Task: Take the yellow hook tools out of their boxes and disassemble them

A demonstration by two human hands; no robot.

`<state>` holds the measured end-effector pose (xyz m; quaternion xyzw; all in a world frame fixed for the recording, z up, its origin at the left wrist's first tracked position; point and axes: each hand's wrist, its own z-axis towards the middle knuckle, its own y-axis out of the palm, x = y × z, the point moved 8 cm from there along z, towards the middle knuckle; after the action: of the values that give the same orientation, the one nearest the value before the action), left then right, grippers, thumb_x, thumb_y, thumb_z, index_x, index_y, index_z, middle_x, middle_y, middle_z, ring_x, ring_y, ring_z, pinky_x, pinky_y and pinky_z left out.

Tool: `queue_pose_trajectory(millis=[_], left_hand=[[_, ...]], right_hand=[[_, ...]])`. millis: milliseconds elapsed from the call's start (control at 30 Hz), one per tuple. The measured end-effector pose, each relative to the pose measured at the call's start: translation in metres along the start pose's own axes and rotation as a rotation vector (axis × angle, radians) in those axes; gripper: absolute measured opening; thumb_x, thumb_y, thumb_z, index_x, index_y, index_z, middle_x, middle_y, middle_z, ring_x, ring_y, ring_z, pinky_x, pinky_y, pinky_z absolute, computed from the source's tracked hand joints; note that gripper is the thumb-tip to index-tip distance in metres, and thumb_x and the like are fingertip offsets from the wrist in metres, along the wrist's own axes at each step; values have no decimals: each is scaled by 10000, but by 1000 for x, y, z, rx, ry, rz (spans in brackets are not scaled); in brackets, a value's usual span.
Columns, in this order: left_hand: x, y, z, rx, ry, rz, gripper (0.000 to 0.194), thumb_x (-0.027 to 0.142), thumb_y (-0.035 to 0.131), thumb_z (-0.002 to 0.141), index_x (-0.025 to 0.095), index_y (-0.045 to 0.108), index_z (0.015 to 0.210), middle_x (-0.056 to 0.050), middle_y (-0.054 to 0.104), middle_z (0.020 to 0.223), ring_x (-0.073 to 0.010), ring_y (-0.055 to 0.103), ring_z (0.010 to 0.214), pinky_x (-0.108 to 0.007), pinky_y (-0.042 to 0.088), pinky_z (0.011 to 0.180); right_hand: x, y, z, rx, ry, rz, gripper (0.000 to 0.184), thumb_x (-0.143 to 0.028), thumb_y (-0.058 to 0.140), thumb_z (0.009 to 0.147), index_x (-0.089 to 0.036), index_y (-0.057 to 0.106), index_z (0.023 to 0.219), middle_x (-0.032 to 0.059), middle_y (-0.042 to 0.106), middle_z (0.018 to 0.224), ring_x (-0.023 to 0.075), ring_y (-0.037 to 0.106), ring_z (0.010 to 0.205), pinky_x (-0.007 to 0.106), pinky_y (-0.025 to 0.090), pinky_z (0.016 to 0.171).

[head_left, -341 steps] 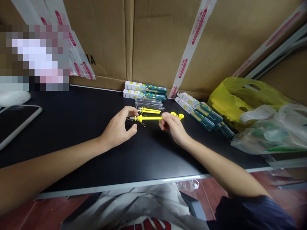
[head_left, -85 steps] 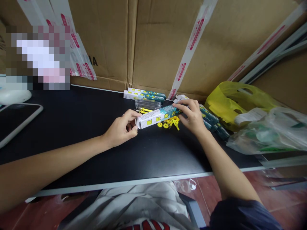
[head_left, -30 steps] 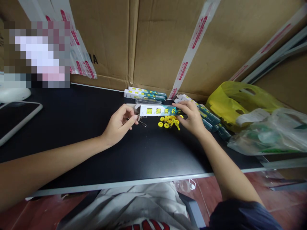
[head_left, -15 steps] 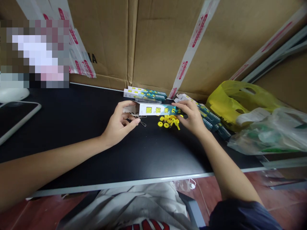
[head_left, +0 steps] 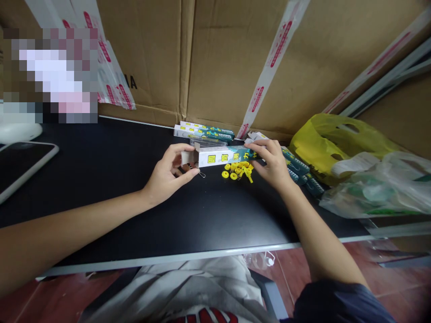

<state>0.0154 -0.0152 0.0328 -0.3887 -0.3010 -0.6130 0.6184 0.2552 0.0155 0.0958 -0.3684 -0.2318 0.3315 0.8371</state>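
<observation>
Between my hands, above the table, is a long narrow cardboard box [head_left: 220,155], white and dark teal with yellow characters. Its left end is open, with flaps sticking out. My right hand [head_left: 271,161] grips the right end between thumb and fingers. At the open end, my left hand [head_left: 170,170] has its fingertips at the upper flap and its thumb at the lower corner. Small yellow plastic pieces [head_left: 237,170], some ring-shaped, lie just below the box. A metal wire hook [head_left: 202,175] shows partly beside my left thumb; the rest is hidden.
Similar boxes [head_left: 204,132] lie at the back, with clear plastic pieces [head_left: 213,142] before them. More boxes [head_left: 298,166] are piled right, beside yellow [head_left: 316,139] and clear plastic bags [head_left: 377,193]. A phone-like device [head_left: 25,166] lies left. Cardboard [head_left: 229,67] stands behind the table [head_left: 202,224].
The box has shifted slightly right and its left end has dropped a little. My left thumb and fingers have come onto its open end, and the flaps show more.
</observation>
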Motion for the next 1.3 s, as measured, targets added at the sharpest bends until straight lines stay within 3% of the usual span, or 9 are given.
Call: queue_pose_trajectory(millis=[233, 467, 833, 933, 1067, 1167, 1300], left_hand=[[1, -2, 2, 25, 43, 125, 354, 292, 712, 747, 219, 526, 1039, -22, 568, 1006, -105, 582, 717, -174, 477, 508], [15, 2, 2, -44, 164, 282, 90, 233, 660, 793, 172, 602, 824, -46, 549, 1044, -124, 565, 826, -183, 465, 559], [18, 12, 1, -171, 162, 361, 89, 165, 600, 772, 163, 548, 699, -91, 570, 1144, -211, 561, 1065, -300, 488, 786], [13, 11, 0, -173, 97, 261, 140, 159, 574, 778, 161, 502, 658, -113, 568, 1230, -215, 604, 1028, -320, 505, 802], [-3, 10, -2, -149, -87, 0, 176, 214, 555, 809, 161, 454, 675, -132, 536, 1309, -193, 669, 894, -296, 556, 687], [-11, 7, -2, -102, -203, -140, 227, 273, 541, 825, 170, 396, 685, -135, 585, 1241, -181, 691, 785, -268, 559, 572], [-13, -2, 3, 17, -234, -273, 214, 292, 460, 850, 190, 330, 713, -110, 654, 1128, -171, 693, 706, -248, 539, 491]], right_hand=[[-3, 3, 0, -35, -10, -9, 496, -148, 561, 828, -310, 500, 1293, 75, 578, 1109, 260, 524, 1009, 436, 434, 849], [0, 2, -1, -48, -1, -36, 498, -138, 543, 825, -320, 504, 1287, 70, 568, 1125, 266, 508, 1029, 438, 428, 863], [24, 0, -5, -37, 49, -51, 531, -95, 561, 778, -330, 541, 1254, 61, 579, 1142, 267, 517, 1018, 463, 434, 871], [36, -6, -8, -1, 96, -80, 531, -98, 564, 766, -338, 555, 1240, 56, 582, 1138, 273, 519, 1024, 475, 426, 878], [44, -13, -9, 15, 148, -115, 505, -109, 549, 772, -342, 560, 1221, 51, 579, 1134, 272, 520, 1038, 480, 414, 893], [45, -13, -9, 6, 163, -126, 497, -118, 552, 776, -349, 560, 1216, 48, 581, 1138, 275, 519, 1045, 488, 406, 899], [46, -17, -9, 27, 169, -151, 487, -133, 569, 774, -342, 570, 1214, 51, 584, 1128, 274, 517, 1042, 479, 408, 900]])
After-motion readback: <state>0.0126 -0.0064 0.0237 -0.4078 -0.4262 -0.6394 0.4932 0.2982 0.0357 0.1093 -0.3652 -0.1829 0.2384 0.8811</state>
